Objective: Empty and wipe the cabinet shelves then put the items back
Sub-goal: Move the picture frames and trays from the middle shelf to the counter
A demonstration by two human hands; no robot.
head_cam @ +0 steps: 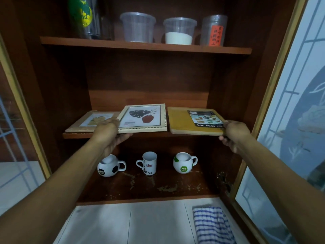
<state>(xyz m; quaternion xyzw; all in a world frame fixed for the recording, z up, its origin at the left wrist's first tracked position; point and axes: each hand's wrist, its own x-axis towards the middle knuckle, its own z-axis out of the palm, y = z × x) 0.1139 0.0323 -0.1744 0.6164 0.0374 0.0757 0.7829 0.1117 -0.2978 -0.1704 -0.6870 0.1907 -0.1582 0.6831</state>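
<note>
On the middle shelf (77, 135) lie a light-framed leaf picture (143, 118), a brown-framed picture (91, 121) to its left, and a yellow food tray (181, 120) with a printed label at the right. My left hand (110, 132) grips the front left corner of the leaf picture. My right hand (234, 133) holds the tray's front right corner. Three mugs stand on the bottom shelf: a football mug (108, 167), a tall white mug (148, 162) and a green-and-white ball mug (183, 164).
The top shelf (146, 47) carries a green-printed tumbler (84, 16), two clear tubs (138, 27), one with white powder (179, 30), and a jar with an orange label (213, 30). Glass doors stand open at both sides. A blue checked cloth (212, 225) lies on the white counter below.
</note>
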